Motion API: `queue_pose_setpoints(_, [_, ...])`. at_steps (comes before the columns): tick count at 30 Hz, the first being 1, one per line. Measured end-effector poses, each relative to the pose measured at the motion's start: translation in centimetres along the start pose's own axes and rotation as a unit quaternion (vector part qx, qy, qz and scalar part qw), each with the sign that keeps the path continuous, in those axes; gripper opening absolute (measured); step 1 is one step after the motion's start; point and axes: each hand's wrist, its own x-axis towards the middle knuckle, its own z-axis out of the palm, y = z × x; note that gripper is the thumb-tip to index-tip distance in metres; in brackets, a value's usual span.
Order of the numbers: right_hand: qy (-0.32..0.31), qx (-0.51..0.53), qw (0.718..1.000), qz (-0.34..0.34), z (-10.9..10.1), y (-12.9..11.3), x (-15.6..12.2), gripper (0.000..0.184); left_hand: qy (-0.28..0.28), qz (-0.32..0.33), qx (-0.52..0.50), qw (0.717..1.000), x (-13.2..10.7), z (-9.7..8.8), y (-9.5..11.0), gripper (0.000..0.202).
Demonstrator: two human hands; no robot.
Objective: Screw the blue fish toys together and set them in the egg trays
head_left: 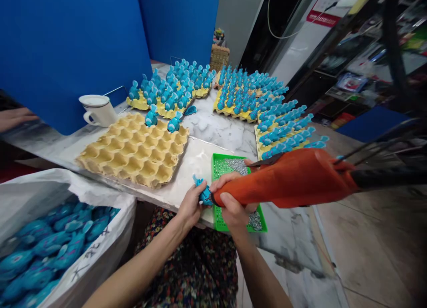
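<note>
My left hand (191,205) is closed around a small blue toy figure (206,196) at the table's front edge. My right hand (235,206) grips an orange power screwdriver (283,179), whose dark tip meets the right end of the toy. The bit itself is hidden. Under the screwdriver and my right hand lies a green perforated basket (217,221) with small silver screws (237,166) in it. Left of my hands, a yellow egg-carton tray (133,150) carries two blue toys (174,122) in its far cups.
Several trays of standing blue toys (233,94) line the table's back and right. A white mug (98,110) stands at the left. A white sack (110,223) of blue toys is at lower left. Another person's hand (16,119) shows at the left edge, beside a blue panel (73,54).
</note>
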Motion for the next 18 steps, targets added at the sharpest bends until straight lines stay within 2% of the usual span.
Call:
queue_pose_setpoints(6, [-0.006, -0.009, 1.000, 0.009, -0.4, -0.2, -0.2, 0.005, 0.000, -0.002, -0.004, 1.000, 0.1, 0.0, 0.1, 0.029])
queue_pose_setpoints(18, [0.024, 0.026, 0.999, -0.007, 0.6, -1.0, 0.4, 0.006, 0.013, -0.011, 0.002, 1.000, -0.1, 0.1, 0.4, 0.030])
